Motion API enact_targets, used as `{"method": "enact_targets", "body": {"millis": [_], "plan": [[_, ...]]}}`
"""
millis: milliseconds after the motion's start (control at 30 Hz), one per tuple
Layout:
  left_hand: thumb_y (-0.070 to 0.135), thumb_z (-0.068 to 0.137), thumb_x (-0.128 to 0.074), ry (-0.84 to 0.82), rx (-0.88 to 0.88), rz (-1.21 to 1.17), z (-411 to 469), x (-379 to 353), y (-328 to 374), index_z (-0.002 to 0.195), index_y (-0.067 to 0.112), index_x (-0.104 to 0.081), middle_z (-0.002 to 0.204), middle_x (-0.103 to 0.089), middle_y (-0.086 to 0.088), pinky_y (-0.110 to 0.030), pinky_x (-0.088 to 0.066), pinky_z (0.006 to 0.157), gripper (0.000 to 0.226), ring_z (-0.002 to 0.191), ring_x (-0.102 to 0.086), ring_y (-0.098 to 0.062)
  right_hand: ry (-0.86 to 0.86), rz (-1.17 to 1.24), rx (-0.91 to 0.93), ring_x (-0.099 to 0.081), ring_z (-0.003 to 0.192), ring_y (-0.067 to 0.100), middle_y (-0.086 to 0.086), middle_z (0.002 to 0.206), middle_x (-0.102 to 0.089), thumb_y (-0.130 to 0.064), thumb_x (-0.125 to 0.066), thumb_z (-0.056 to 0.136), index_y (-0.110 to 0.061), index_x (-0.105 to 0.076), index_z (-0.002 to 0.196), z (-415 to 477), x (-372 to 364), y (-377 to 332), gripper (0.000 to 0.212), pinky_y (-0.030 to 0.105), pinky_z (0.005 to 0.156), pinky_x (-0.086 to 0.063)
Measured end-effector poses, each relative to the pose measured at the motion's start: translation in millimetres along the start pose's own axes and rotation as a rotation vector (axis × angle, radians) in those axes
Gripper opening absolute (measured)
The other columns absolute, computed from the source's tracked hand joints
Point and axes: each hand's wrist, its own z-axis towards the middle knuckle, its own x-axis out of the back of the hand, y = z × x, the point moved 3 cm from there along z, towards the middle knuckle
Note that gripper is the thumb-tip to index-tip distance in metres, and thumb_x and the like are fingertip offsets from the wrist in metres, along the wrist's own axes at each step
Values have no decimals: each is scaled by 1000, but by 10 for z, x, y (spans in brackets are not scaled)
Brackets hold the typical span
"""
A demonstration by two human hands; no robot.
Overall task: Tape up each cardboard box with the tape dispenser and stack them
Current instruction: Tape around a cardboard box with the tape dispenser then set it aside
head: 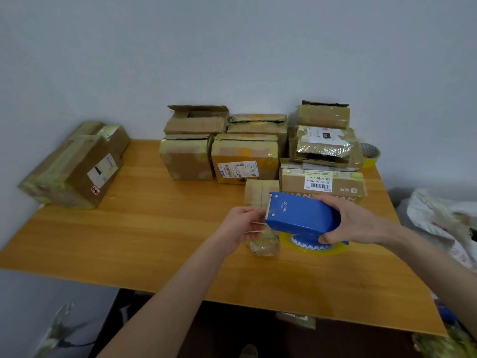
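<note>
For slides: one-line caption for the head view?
Right hand grips blue tape dispenser; left hand pinches tape end at its cutter, over small box.

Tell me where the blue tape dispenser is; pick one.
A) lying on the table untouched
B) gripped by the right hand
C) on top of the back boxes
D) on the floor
B: the right hand grips the tape dispenser by its rear end above the table, with the left hand at its cutter end.
</note>
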Motion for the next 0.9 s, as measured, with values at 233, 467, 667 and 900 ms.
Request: {"method": "enact_targets", "body": {"millis": [233, 467, 667, 900], "plan": [[20, 89, -66, 74, -13, 98, 13, -26, 28, 90, 19, -68, 75, -71, 6, -19, -51, 55, 3, 71, -64, -6, 2, -53, 24, -59, 100, 11, -10, 114, -54, -16, -82, 68, -45, -45, 118, 49, 32, 109, 68, 28, 78, -54], [14, 90, -65, 163, -64, 243, 47, 68, 5, 78, 16, -68, 73, -71, 1, -16, -49, 50, 12, 64, -64, -6, -41, -297, 66, -58, 96, 10, -22, 109, -53, -41, -74, 63, -55, -36, 124, 71, -53, -7, 74, 37, 81, -54], [16, 86, -71, 264, -46, 221, -65, 606, -61, 82, 12, -70, 68, -67, 2, -19, -51, 54, 6, 58, -61, -4, -66, -311, 49, -61, 91, 8, -23, 105, -57, -48, -68, 57, -65, -32, 117, 12, -3, 150, 72, 33, 77, -55], [20, 90, -67, 330, -38, 348, -68, 725, -260, 82, 11, -68, 76, -66, -2, -19, -47, 61, 12, 68, -57, -11, -120, -367, -24, -59, 83, 3, -18, 100, -59, -48, -67, 56, -61, -34, 113, -50, 44, 388, 67, 16, 63, -45]]}}
